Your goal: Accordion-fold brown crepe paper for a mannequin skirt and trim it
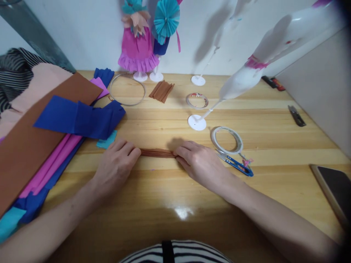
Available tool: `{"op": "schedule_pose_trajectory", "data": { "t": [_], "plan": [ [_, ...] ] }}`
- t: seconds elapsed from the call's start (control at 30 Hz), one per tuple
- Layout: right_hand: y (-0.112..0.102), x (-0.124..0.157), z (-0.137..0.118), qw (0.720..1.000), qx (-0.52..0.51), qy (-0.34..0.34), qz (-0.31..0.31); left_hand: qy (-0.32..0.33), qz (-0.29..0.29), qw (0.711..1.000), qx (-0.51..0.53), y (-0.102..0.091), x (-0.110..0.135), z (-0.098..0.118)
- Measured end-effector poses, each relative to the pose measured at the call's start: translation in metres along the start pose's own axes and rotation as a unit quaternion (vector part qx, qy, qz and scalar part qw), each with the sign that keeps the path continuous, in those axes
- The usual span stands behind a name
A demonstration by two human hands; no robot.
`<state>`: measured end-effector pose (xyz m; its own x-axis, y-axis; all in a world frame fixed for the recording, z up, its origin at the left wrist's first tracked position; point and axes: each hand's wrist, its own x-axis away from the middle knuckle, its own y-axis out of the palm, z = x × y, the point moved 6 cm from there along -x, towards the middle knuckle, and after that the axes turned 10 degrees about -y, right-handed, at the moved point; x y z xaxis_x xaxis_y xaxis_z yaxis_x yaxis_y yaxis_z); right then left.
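Note:
A narrow strip of folded brown paper (157,153) lies flat on the wooden table (170,193), running left to right. My left hand (116,166) presses down on its left end with the fingers closed together over it. At the strip's right end my right hand (199,162) presses it down the same way. Only the middle of the strip shows between the two hands.
Sheets of brown, blue and pink paper (41,138) are stacked at the left. Blue snips (237,165), tape rings (227,140), a white doll stand (196,122), another pleated brown piece (161,91), a wire hoop (127,89) and paper-dressed dolls (138,40) lie beyond. A phone (333,190) sits at the right edge.

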<state>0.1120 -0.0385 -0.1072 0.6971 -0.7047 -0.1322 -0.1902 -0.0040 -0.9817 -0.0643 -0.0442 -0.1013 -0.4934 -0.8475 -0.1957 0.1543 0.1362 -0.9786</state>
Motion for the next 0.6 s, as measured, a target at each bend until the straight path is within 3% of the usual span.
{"op": "schedule_pose_trajectory", "data": {
  "t": [0.1,0.2,0.33,0.43,0.5,0.6],
  "plan": [
    [0.0,0.001,-0.002,1.0,0.001,-0.012,0.004,-0.002,-0.006,1.0,-0.002,0.001,-0.001,-0.002],
    [0.0,0.001,-0.002,1.0,0.009,-0.016,0.007,-0.03,-0.02,0.999,0.005,-0.002,-0.003,-0.018],
    [0.001,0.001,-0.002,1.0,0.014,-0.014,-0.004,-0.099,-0.117,0.986,0.06,-0.002,-0.004,-0.051],
    [0.001,0.001,-0.003,1.0,0.015,-0.016,-0.007,-0.136,-0.183,0.967,0.115,-0.001,-0.004,-0.065],
    [0.001,0.0,-0.003,1.0,0.017,-0.018,-0.006,-0.147,-0.187,0.96,0.15,-0.003,-0.004,-0.067],
    [0.001,0.0,-0.003,1.0,0.02,-0.019,-0.004,-0.166,-0.14,0.956,0.195,-0.009,-0.006,-0.069]
  ]
}}
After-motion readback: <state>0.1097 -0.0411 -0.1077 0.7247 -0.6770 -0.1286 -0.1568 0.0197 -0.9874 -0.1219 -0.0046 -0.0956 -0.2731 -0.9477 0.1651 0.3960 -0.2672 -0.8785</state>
